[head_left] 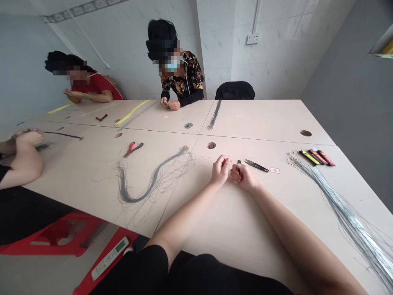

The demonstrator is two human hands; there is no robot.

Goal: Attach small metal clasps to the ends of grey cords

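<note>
Two bare hands work close together above the pale wood-grain table (260, 119), their fingertips near each other but apart. With our left hand (220, 170) we keep thumb and fingers pinched together; whether a fine strand lies between them, we cannot tell. With our right hand (245, 177) we clamp a small dark object (239, 163), its upper end projecting above the curled fingers. For fine work of this kind, we judge it best to keep both wrists low and steady, bring the fingertips squarely into line, and apply light, even pressure. Just beyond the right fingers lie the black-handled metal snips (257, 165), beside a small white label with a pink border (274, 170). Farther right, we find the long grey strand bundle with metallic ends (340, 207), near three slim yellow, red and black packs (316, 157). To our left, a curved grey strand bundle (132, 200) lies with loose ends splayed; we should keep our forearm off these to avoid snagging. Red-and-black-handled pliers (133, 148) rest beyond it.
</note>
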